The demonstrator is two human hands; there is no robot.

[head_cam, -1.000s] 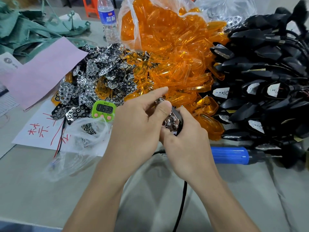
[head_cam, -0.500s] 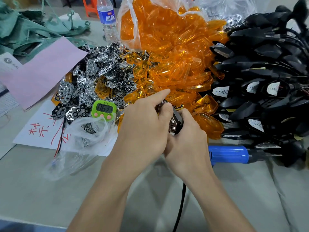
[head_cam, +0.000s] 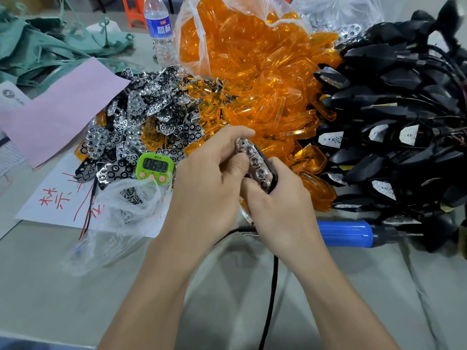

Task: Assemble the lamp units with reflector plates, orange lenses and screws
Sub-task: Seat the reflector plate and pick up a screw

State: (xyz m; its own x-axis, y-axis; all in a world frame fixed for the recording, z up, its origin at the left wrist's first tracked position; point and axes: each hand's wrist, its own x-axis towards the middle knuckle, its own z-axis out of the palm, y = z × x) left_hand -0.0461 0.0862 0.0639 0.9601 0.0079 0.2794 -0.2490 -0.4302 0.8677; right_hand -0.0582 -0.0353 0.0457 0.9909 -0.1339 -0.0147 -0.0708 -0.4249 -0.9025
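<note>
My right hand [head_cam: 280, 210] grips a black lamp unit [head_cam: 271, 171] from below, its black cable [head_cam: 270, 294] hanging toward me. A chrome reflector plate [head_cam: 255, 162] sits in the unit's open face. My left hand [head_cam: 209, 178] curls its fingers against the plate's left edge, thumb along the top. A heap of loose reflector plates [head_cam: 141, 122] lies to the left, a heap and bag of orange lenses [head_cam: 255, 72] behind, and a pile of black lamp units [head_cam: 394, 122] on the right. Screws [head_cam: 131, 194] lie in a clear plastic bag near my left hand.
A blue-handled screwdriver [head_cam: 346, 233] lies on the grey table [head_cam: 75, 286] right of my hands. A green timer [head_cam: 154, 166] stands by the reflector heap. A water bottle [head_cam: 159, 29], pink paper [head_cam: 60, 109], a white sheet with red writing and green cloth lie at the back left.
My left forefinger, stretched out over the unit before, has curled in against the reflector plate. The unit has turned so the plate's face shows more. Both hands stay in the same spot.
</note>
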